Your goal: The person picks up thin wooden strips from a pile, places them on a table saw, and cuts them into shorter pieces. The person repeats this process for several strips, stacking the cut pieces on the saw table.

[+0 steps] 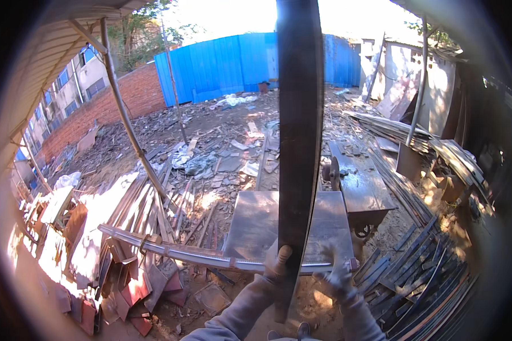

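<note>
A long, dark, flat board [299, 113] stands upright before me, tall enough to run out of the top of the view. My left hand [276, 262], in a pale glove, grips it near its lower end, with the thumb across its face. To the right of the board is my right hand [337, 274], also gloved and smeared by motion; its fingers look spread and hold nothing. Both hands are at the near edge of a metal-topped table [250, 221], partly hidden behind the board. A long metal rail [182, 252] runs along that edge and sticks out to the left.
Behind the table at right stands a second metal-topped bench [361, 182] beside a dark round disc [334, 172]. Dark strips [421, 284] pile up at lower right. Reddish board offcuts [136, 287] lie at lower left, near a slanting pole [125, 108]. Blue fencing [216, 68] closes the littered yard.
</note>
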`<state>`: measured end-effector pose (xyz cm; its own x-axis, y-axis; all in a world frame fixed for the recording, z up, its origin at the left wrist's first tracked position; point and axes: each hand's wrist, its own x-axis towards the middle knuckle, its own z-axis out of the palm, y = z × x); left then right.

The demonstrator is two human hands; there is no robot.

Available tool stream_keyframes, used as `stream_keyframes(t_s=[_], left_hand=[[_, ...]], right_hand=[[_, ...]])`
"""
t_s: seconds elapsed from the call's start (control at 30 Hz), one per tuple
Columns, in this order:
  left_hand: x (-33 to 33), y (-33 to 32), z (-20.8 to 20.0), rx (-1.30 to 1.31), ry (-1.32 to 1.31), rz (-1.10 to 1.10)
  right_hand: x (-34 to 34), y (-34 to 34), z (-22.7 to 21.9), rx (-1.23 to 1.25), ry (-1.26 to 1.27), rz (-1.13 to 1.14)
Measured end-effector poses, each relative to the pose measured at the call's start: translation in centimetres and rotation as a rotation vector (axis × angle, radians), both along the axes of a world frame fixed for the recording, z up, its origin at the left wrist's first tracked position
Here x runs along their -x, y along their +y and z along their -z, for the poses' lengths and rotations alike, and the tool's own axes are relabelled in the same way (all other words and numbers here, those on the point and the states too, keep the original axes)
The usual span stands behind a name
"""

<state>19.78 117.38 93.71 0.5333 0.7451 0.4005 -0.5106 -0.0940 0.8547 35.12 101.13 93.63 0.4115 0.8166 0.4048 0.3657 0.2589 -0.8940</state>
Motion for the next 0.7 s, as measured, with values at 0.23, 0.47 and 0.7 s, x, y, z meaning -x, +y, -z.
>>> stream_keyframes(t_s=[0.23, 0.47, 0.7], left_hand=[[2.5, -1.2, -2.3, -0.396, 0.838, -0.028], [-5.4, 5.4, -1.8, -0.539, 1.465, 0.414], [-12.4, 15.6, 2.9, -0.565, 1.647, 0.706]], right_hand=[[-15.3, -3.7, -12.2, -0.476, 0.726, -0.299], [-25.8, -5.1, 3.0, -0.33, 0.809, 0.765], [-29.8, -4.8, 18.7, -0.011, 0.946, 1.037]])
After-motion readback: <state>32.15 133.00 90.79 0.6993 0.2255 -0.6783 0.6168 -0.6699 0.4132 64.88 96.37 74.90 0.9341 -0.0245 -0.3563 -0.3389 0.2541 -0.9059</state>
